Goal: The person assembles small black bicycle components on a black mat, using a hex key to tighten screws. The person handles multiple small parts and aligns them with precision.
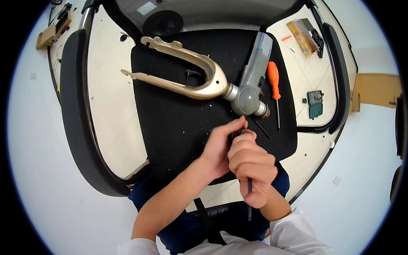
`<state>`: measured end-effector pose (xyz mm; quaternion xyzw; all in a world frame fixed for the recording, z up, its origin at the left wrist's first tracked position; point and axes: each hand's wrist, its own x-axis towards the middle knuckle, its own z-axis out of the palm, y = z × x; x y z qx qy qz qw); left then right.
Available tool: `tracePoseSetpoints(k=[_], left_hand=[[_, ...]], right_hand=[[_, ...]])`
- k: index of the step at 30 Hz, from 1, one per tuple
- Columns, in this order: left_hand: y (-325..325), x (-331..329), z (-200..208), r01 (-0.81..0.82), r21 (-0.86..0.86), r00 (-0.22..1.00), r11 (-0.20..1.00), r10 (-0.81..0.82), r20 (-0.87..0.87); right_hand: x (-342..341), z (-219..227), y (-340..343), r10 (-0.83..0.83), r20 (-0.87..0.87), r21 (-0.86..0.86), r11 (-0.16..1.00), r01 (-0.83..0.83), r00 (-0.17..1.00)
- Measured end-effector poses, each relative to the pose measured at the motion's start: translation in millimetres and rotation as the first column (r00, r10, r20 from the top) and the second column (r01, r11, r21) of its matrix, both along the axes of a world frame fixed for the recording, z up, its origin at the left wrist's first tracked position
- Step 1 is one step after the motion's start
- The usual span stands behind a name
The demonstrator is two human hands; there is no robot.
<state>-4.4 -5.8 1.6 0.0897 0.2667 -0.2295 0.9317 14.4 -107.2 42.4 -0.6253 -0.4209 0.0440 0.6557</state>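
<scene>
In front of a black chair seat (170,114), my two hands are together. My right hand (254,163) is wrapped round a thin dark rod-shaped tool (249,212), whose lower end sticks out below the fist. My left hand (219,148) is closed against it, around a dark piece mostly hidden by the fingers. Just beyond lies a beige two-pronged fork (199,91), joined to a grey rounded joint (246,101) with a grey flat-sided tube (258,55). An orange-handled screwdriver (274,80) rests to the right of it. A slim black rod (261,128) lies near my fingertips.
Curved black armrests (72,110) flank the seat on both sides. At the right, a green bit case (315,104) lies open beyond the seat, with a yellow package (301,37) farther back. A cardboard box (53,34) sits at the far left.
</scene>
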Motion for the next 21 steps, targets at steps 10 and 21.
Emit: tracePoseSetpoints(k=[10,21], left_hand=[[1,10,-16,-0.325,0.301,0.931,0.896,0.359,-0.065],[12,3,-4,-0.606,0.687,0.731,0.401,0.622,0.281]], right_hand=[[-11,-16,24,-0.041,0.128,-0.076,0.996,0.051,0.991],[-22,-24,50,-0.271,-0.005,0.042,0.962,0.271,0.963]])
